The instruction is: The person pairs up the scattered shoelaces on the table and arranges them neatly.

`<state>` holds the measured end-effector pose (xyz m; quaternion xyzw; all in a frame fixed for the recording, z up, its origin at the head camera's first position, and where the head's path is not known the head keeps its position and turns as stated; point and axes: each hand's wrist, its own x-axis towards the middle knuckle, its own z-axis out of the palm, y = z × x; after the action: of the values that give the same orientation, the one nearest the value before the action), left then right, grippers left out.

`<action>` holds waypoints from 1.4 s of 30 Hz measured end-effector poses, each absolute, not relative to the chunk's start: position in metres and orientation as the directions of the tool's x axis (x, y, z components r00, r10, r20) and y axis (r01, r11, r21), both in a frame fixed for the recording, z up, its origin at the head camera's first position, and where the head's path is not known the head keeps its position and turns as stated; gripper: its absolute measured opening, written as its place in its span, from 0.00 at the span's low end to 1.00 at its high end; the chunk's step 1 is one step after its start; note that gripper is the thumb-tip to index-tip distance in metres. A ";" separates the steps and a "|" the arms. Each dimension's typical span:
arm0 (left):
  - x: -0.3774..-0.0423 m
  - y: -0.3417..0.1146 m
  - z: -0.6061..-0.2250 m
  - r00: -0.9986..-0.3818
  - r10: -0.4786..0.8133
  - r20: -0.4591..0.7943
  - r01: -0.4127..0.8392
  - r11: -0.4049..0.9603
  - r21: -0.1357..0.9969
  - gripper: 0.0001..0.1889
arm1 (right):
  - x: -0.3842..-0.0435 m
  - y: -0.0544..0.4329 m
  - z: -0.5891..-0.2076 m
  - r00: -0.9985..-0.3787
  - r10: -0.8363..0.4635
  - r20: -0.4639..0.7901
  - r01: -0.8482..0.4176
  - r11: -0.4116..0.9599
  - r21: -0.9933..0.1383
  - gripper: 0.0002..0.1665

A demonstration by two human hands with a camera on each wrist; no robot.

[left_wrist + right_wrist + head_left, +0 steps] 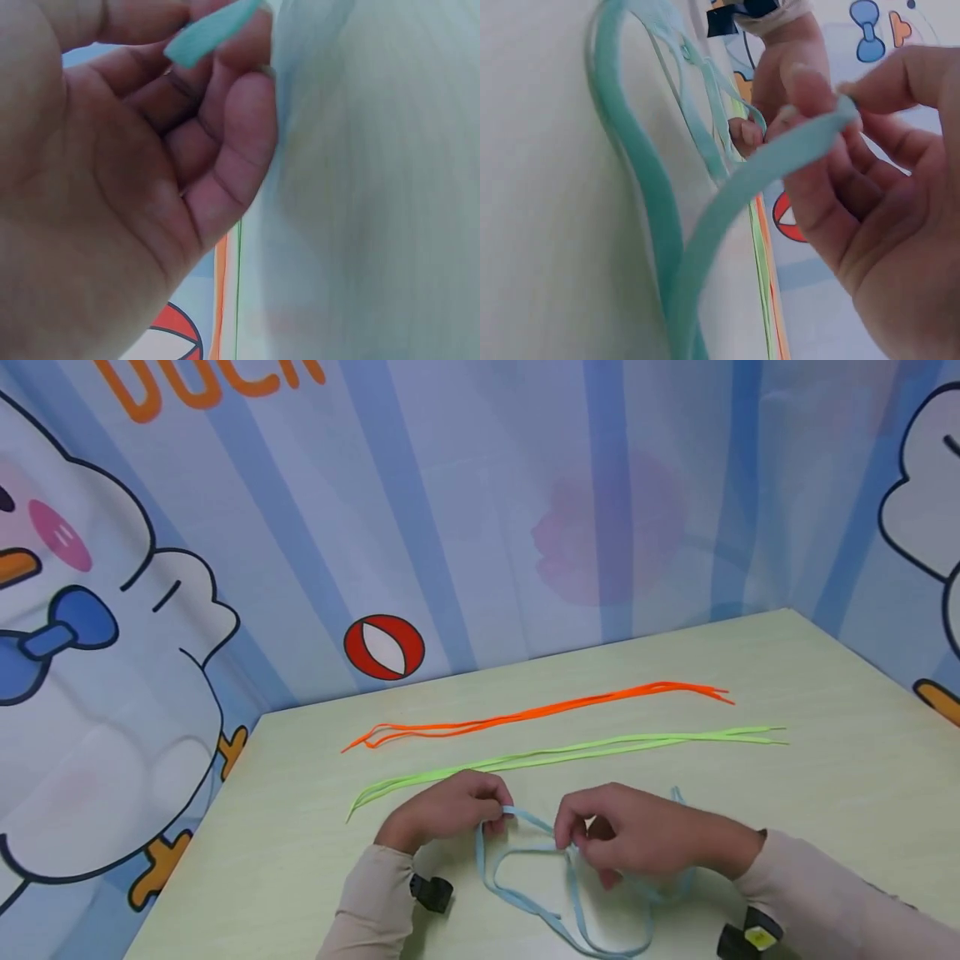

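A light blue shoelace (517, 902) lies in loose loops on the table below both hands. My left hand (453, 810) pinches one stretch of it between thumb and fingers; in the left wrist view a short piece of the lace (214, 34) sticks out at the fingertips. To the right, my right hand (637, 831) pinches another stretch between thumb and index finger. From that grip the lace (735, 195) hangs down in a curve in the right wrist view. A short span of lace runs between the two hands.
Behind the hands a yellow-green shoelace (570, 753) lies stretched across the table (247, 860). Farther back an orange shoelace (555, 706) lies nearly parallel to it. A printed cloth backdrop (495, 527) rises behind the table's far edge.
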<state>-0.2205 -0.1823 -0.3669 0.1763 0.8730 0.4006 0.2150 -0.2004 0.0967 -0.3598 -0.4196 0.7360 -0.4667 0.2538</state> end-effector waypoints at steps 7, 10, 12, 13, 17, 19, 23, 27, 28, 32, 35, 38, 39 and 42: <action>-0.221 -0.185 -0.368 -0.866 0.462 -0.193 0.132 0.582 0.802 0.08 | -0.211 0.103 -0.359 -0.641 -0.763 0.081 -0.349 0.196 -0.917 0.12; -0.222 -0.187 -0.368 -0.872 0.460 -0.167 0.139 0.560 0.816 0.09 | -0.214 0.105 -0.359 -0.669 -0.736 0.108 -0.355 0.188 -0.916 0.10; -0.222 -0.189 -0.368 -0.878 0.454 -0.152 0.139 0.545 0.827 0.10 | -0.216 0.107 -0.358 -0.678 -0.724 0.126 -0.364 0.182 -0.913 0.11; -0.222 -0.190 -0.368 -0.880 0.451 -0.147 0.136 0.538 0.832 0.10 | -0.217 0.108 -0.358 -0.680 -0.720 0.136 -0.369 0.177 -0.912 0.11; -0.222 -0.193 -0.367 -0.883 0.447 -0.143 0.125 0.517 0.847 0.10 | -0.221 0.111 -0.357 -0.678 -0.714 0.172 -0.387 0.148 -0.910 0.13; -0.222 -0.193 -0.367 -0.882 0.447 -0.148 0.120 0.519 0.846 0.10 | -0.221 0.112 -0.356 -0.677 -0.713 0.184 -0.391 0.137 -0.910 0.13; -0.223 -0.193 -0.367 -0.879 0.448 -0.161 0.116 0.531 0.840 0.10 | -0.220 0.114 -0.354 -0.677 -0.709 0.198 -0.402 0.131 -0.906 0.12; -0.222 -0.193 -0.368 -0.866 0.469 -0.175 0.121 0.535 0.836 0.13 | -0.219 0.114 -0.351 -0.671 -0.709 0.220 -0.422 0.121 -0.899 0.11; -0.222 -0.193 -0.368 -0.861 0.476 -0.179 0.123 0.536 0.835 0.13 | -0.219 0.114 -0.350 -0.669 -0.708 0.226 -0.427 0.116 -0.897 0.11; -0.221 -0.191 -0.368 -0.841 0.504 -0.195 0.144 0.556 0.819 0.12 | -0.217 0.115 -0.347 -0.660 -0.708 0.252 -0.445 0.098 -0.890 0.10; -0.220 -0.185 -0.367 -0.830 0.516 -0.210 0.171 0.595 0.786 0.12 | -0.216 0.115 -0.345 -0.647 -0.713 0.269 -0.455 0.078 -0.887 0.09; -0.217 -0.175 -0.364 -0.814 0.536 -0.225 0.217 0.638 0.739 0.14 | -0.214 0.115 -0.343 -0.627 -0.723 0.290 -0.465 0.049 -0.884 0.09; -0.215 -0.171 -0.362 -0.804 0.549 -0.229 0.234 0.646 0.726 0.15 | -0.213 0.115 -0.342 -0.620 -0.726 0.298 -0.470 0.039 -0.882 0.09; -0.211 -0.160 -0.360 -0.761 0.602 -0.242 0.285 0.645 0.709 0.17 | -0.212 0.115 -0.340 -0.601 -0.733 0.319 -0.484 0.016 -0.875 0.10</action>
<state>-0.2111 -0.1602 -0.3596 0.2531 0.8758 0.3369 0.2353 -0.2117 0.1152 -0.3403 -0.4323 0.7038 -0.5524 0.1124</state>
